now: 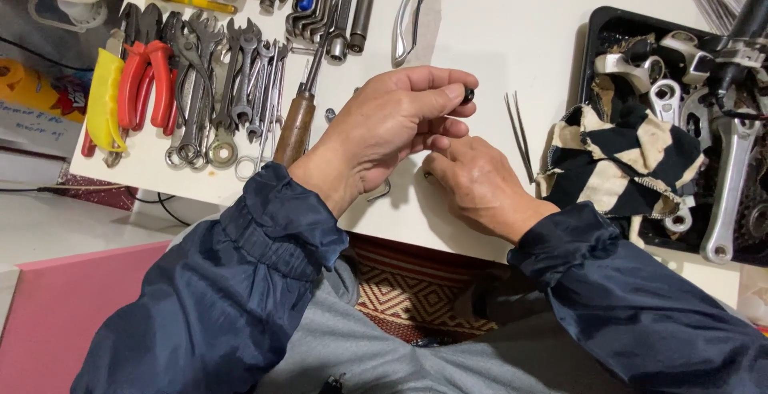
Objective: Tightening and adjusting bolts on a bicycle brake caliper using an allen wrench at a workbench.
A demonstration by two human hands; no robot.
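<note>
From the head view, the left hand (384,134) pinches a small black knob (469,94) between closed fingertips above the white table (472,34) — just right, the right hand (476,182) rests curled, fingertips down, its grasp hidden — tweezers (520,134) lying beside it.

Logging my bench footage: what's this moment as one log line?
left hand: pinches small black part | right hand: on white table | tweezers beside
</note>
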